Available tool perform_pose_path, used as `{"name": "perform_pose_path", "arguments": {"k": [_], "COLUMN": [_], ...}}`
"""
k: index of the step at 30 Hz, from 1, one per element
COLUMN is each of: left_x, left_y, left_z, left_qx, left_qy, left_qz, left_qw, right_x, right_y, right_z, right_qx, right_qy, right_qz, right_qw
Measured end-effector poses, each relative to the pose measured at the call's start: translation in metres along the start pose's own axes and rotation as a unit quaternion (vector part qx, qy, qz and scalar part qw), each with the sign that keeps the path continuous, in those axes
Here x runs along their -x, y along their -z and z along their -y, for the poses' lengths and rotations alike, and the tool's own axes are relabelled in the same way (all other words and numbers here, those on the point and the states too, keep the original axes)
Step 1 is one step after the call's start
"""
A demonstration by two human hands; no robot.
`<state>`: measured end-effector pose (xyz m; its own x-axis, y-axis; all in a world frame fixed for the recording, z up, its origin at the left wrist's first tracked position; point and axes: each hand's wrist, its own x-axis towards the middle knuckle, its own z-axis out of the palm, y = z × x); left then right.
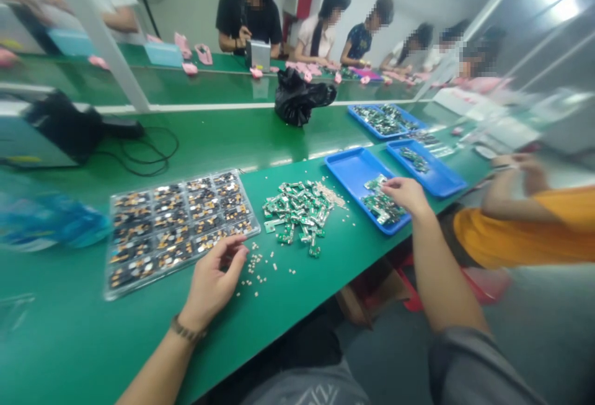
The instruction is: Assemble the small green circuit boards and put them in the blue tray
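My left hand (216, 278), with a watch on its wrist, is beside the lower right edge of a clear compartment tray (111, 256) of small black, orange and silver parts. Its fingers are curled and apart, with nothing visible between them. Over a blue tray (346, 166), my right hand (406, 194) pinches a small green circuit board (377, 183). More green boards (383, 208) lie beneath it in that tray. Between my hands is a pile of green boards (300, 209), with small beige pieces (331, 195) behind it and tiny pale bits (255, 265) near my left fingertips.
Two more blue trays (446, 188) with boards stand at the back right. A black plastic bag (300, 98) sits behind the pile. Cables (158, 154) and a black device (65, 123) are at left. A person in orange (525, 225) sits at right; others work across the bench.
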<state>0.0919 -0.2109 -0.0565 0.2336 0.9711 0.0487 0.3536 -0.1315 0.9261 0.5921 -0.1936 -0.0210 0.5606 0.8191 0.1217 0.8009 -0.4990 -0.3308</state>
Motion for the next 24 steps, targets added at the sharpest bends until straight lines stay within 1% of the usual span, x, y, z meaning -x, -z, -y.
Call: {"name": "perform_pose_path", "arguments": {"k": [2,3,5,8,10,12,13,16,17,18,19,21,24], "left_x": [0.000,0.000,0.001,0.000,-0.001,-0.001,-0.002,-0.002,-0.002,-0.002,-0.002,-0.001,-0.001], "left_y": [0.000,0.000,0.001,0.002,0.002,0.002,0.002,0.001,0.000,0.000,0.000,0.001,0.002], "left_z": [0.001,0.002,0.002,0.002,0.001,0.001,0.000,-0.001,-0.001,-0.001,-0.001,0.000,0.001], "left_qx": [0.008,0.010,0.007,0.002,0.005,0.007,0.004,-0.020,-0.027,-0.031,-0.032,-0.031,-0.030], "left_qy": [0.004,0.005,0.003,0.002,0.006,0.011,0.011,0.000,-0.004,-0.008,-0.010,-0.009,0.001], "left_qz": [0.001,0.000,-0.006,-0.018,-0.021,-0.019,-0.017,-0.017,-0.018,-0.019,-0.018,-0.016,-0.016], "left_qw": [1.000,1.000,1.000,1.000,1.000,1.000,1.000,1.000,0.999,0.999,0.999,0.999,0.999], "right_x": [-0.012,-0.017,-0.024,-0.024,-0.018,-0.009,-0.004,0.015,0.022,0.029,0.035,0.047,0.060], "right_y": [-0.005,-0.009,-0.020,-0.030,-0.029,-0.022,-0.018,-0.011,-0.011,-0.012,-0.014,-0.020,-0.028], "right_z": [0.006,0.009,0.011,0.007,0.002,-0.003,-0.006,-0.013,-0.016,-0.017,-0.019,-0.020,-0.017], "right_qx": [-0.007,-0.002,0.015,0.039,0.052,0.058,0.059,0.066,0.071,0.077,0.081,0.084,0.071], "right_qy": [-0.011,-0.017,-0.025,-0.026,-0.025,-0.022,-0.011,0.055,0.080,0.100,0.113,0.128,0.126], "right_qz": [-0.036,-0.041,-0.029,-0.005,-0.004,-0.011,-0.004,0.057,0.068,0.065,0.045,-0.019,-0.109], "right_qw": [0.999,0.999,0.999,0.999,0.998,0.998,0.998,0.995,0.992,0.990,0.989,0.988,0.983]}}
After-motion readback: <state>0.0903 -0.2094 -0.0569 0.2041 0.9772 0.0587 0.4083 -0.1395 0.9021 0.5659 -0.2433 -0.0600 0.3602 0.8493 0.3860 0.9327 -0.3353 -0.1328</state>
